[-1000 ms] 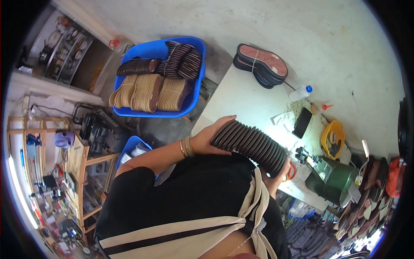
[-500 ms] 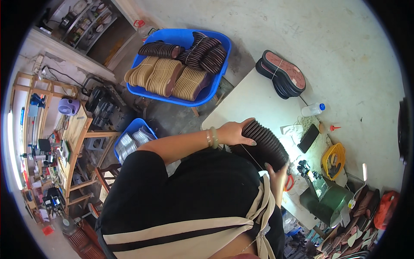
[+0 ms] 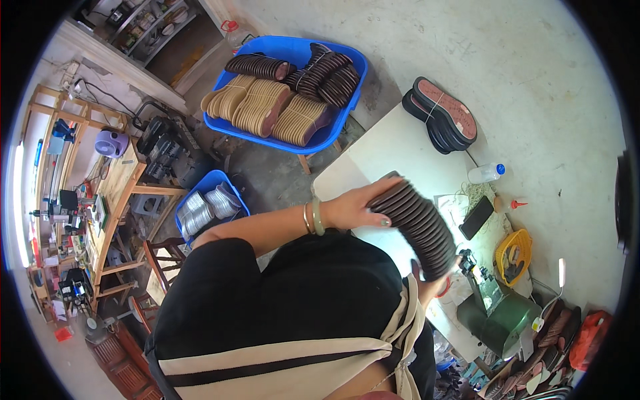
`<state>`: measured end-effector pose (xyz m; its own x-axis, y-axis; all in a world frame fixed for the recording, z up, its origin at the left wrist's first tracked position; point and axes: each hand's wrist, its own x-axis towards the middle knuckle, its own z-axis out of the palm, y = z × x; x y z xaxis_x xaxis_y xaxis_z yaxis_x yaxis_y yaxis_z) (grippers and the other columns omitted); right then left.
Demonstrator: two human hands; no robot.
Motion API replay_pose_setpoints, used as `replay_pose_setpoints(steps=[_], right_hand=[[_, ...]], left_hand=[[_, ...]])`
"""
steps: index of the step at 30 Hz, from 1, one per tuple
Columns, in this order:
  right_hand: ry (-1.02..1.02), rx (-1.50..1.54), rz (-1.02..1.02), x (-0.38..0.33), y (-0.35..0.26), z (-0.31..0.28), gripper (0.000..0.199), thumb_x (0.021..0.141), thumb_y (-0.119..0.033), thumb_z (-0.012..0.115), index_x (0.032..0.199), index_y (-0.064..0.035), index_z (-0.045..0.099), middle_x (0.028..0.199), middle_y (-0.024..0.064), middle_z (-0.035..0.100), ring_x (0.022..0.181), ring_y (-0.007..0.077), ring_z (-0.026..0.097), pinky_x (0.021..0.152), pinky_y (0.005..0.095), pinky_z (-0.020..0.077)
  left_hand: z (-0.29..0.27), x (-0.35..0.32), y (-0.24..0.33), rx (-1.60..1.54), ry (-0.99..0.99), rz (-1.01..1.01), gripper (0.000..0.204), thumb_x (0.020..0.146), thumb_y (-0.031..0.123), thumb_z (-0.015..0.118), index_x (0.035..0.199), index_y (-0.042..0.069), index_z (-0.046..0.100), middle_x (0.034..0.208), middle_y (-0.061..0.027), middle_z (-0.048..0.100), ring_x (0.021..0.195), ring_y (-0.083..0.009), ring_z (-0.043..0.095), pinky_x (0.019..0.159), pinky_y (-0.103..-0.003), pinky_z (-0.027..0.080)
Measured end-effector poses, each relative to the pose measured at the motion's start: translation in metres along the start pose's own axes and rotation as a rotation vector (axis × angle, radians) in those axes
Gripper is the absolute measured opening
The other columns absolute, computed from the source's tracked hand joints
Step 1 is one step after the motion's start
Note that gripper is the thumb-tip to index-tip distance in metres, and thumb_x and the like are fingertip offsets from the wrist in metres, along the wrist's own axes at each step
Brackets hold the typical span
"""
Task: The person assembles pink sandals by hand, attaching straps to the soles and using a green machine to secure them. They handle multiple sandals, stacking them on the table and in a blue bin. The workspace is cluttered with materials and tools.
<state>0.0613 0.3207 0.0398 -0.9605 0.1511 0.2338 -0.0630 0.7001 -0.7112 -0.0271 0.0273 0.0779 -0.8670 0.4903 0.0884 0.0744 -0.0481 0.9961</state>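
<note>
A curved stack of dark brown shoe soles is held over the white table, with the layered edges of the soles facing up. My left hand is closed round the far left end of the stack, the thumb laid over the near side. At the near right end my right hand grips it from below, its fingers mostly hidden by the soles. Beyond the stack, a tied bundle of black soles with a pinkish top lies on the white table.
On the right of the table are a black phone, a white bottle with a blue cap, a yellow basket and a green machine. A blue tub of bundled soles stands far left, with a smaller blue bin nearer.
Both hands have turned the sole stack so its layered edges show more, and shifted it slightly right. My view has also swung a little.
</note>
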Motion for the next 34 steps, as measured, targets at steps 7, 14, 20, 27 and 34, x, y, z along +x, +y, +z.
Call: replay_pose_setpoints(steps=[7, 14, 20, 27, 34], right_hand=[[-0.480, 0.491, 0.418, -0.025, 0.038, 0.019, 0.100, 0.080, -0.037, 0.068, 0.154, -0.0069, 0.007, 0.152, 0.0234, 0.029, 0.137, 0.0353, 0.037, 0.111, 0.0419, 0.0312], [-0.281, 0.675, 0.730, -0.040, 0.103, 0.100, 0.062, 0.093, -0.024, 0.061, 0.144, -0.0011, 0.036, 0.134, 0.0170, 0.051, 0.121, 0.0240, 0.052, 0.101, 0.0371, 0.0415], [-0.132, 1.088, 0.853, -0.048, 0.049, 0.097, 0.051, 0.089, -0.011, 0.060, 0.136, -0.0002, 0.044, 0.120, 0.0176, 0.059, 0.102, 0.0273, 0.064, 0.088, 0.0389, 0.0532], [0.038, 1.136, 0.761, -0.019, -0.074, 0.164, 0.062, 0.088, -0.012, 0.063, 0.142, -0.0009, 0.035, 0.125, 0.0178, 0.055, 0.112, 0.0295, 0.058, 0.096, 0.0424, 0.0487], [-0.173, 1.196, 0.749, 0.047, -0.215, 0.345, 0.067, 0.087, -0.010, 0.063, 0.146, -0.0057, 0.032, 0.134, 0.0182, 0.050, 0.116, 0.0327, 0.055, 0.100, 0.0451, 0.0453]], left_hand=[[0.032, -0.034, -0.078, 0.026, 0.180, -0.534, 0.095, 0.095, 0.052, 0.051, 0.149, -0.009, 0.002, 0.156, -0.0267, 0.012, 0.147, -0.0312, 0.013, 0.118, -0.035, 0.013], [0.040, -0.029, -0.165, 0.135, 0.268, -0.679, 0.115, 0.077, 0.046, 0.071, 0.147, -0.011, 0.001, 0.147, -0.0324, 0.029, 0.137, -0.0354, 0.034, 0.113, -0.038, 0.027], [0.017, -0.021, -0.154, 0.000, 0.161, -0.545, 0.098, 0.075, 0.029, 0.071, 0.144, -0.011, 0.013, 0.141, -0.0295, 0.038, 0.134, -0.0334, 0.038, 0.111, -0.036, 0.030], [-0.108, -0.022, -0.072, 0.180, 0.080, -0.411, 0.102, 0.078, 0.026, 0.069, 0.149, -0.008, 0.004, 0.149, -0.0293, 0.028, 0.141, -0.0335, 0.029, 0.116, -0.036, 0.022], [-0.340, -0.086, -0.090, 0.189, 0.281, -0.435, 0.101, 0.080, 0.033, 0.067, 0.150, -0.004, 0.005, 0.153, -0.0275, 0.021, 0.146, -0.0358, 0.013, 0.118, -0.035, 0.014]])
